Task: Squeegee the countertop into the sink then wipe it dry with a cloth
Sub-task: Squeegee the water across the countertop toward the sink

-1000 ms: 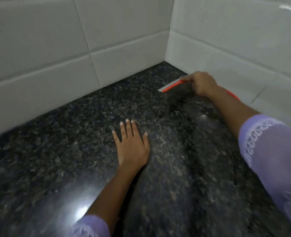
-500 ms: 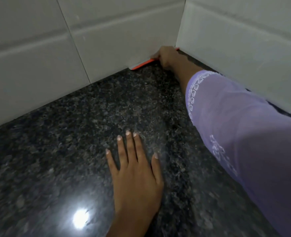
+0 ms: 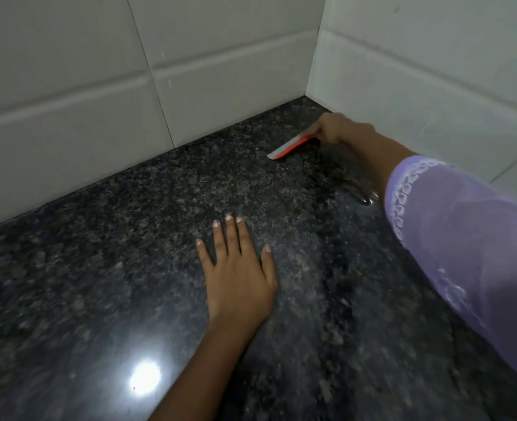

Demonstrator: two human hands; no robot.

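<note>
Squeegee first: the small orange-and-grey flat-bladed squeegee [image 3: 290,148] sits far right on the table, blade edge down on the stone, close to the corner where the two white tiled walls [image 3: 220,71] meet. The right hand [image 3: 340,129] has its grip closed round the squeegee's near end, fingers curled over it so the handle itself is mostly hidden; only the blade pokes out to the left. Blur here, so how the fingers sit is hard to read.

Over to the left hand [image 3: 237,268]: flat on the dark speckled granite table [image 3: 99,284], fingers straight and spread, holding nothing, simply bracing in the middle of the scene. A lilac lace-trimmed sleeve [image 3: 464,238] reaches across from the near right.

By my reading we're in the squeegee stage, working the far corner. No sink in view, no cloth either, so the wiping step looks some way off. A small wet glint [image 3: 368,199] shows on the stone just beside the sleeve cuff, which suggests water remains to be shifted.

Next move, I'd say, wants the blade kept flat to the stone with steady pressure and drawn away from the walls toward wherever the sink lies. Lift an end and a streak gets left behind.
</note>
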